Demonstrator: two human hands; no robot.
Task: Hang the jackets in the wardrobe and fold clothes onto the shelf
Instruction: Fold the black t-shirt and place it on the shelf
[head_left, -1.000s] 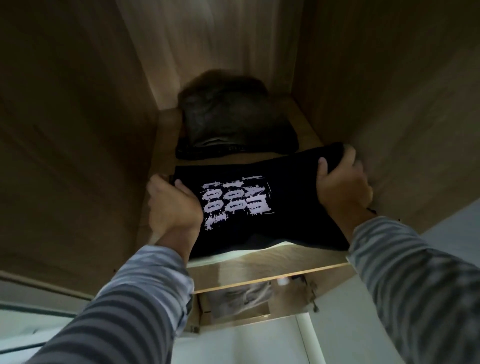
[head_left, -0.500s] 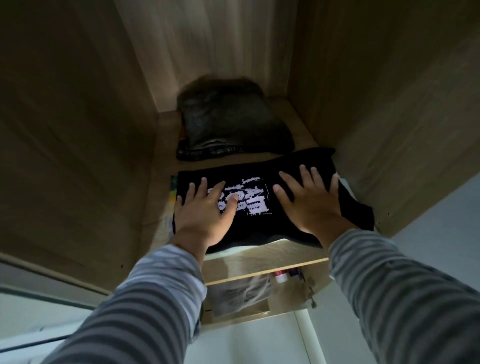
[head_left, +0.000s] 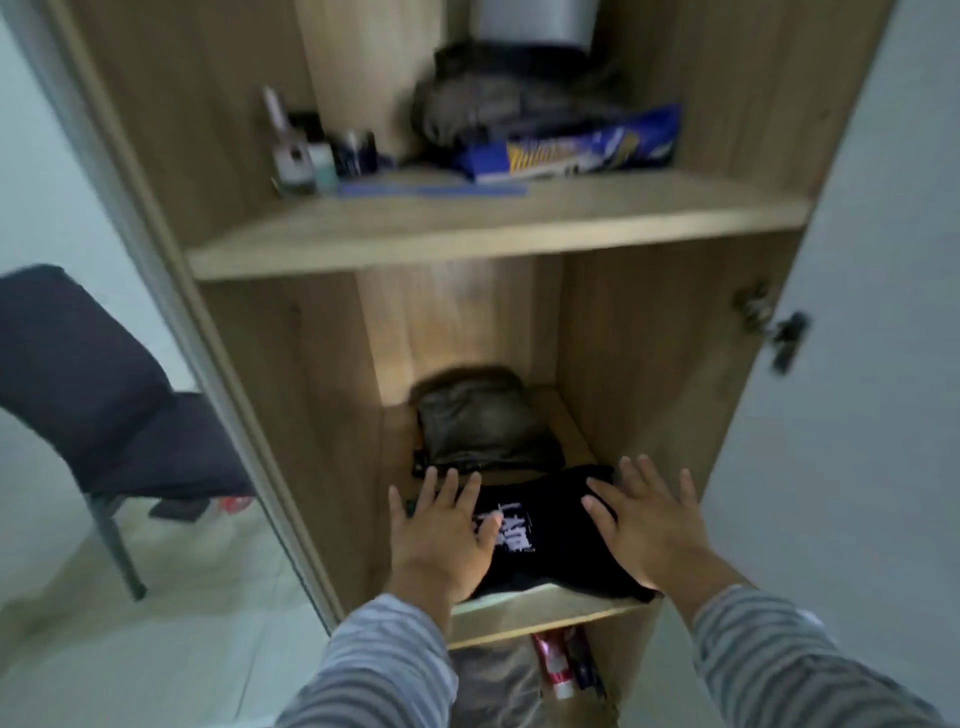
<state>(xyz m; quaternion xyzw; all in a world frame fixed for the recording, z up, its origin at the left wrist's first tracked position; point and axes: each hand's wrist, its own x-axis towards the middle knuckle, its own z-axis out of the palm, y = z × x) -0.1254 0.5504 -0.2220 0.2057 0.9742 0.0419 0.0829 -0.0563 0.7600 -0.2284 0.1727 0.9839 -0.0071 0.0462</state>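
Black folded t-shirt (head_left: 540, 540), white print, on wooden shelf (head_left: 545, 613)

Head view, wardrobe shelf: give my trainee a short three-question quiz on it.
1. True or false: the folded black T-shirt with white print lies at the shelf's front edge.
2. What sits behind it? A) folded dark grey garment B) a shoebox
3. How are the left hand and right hand shaped?

Key: 1 true; 2 A; 3 both flat, fingers spread over the T-shirt.
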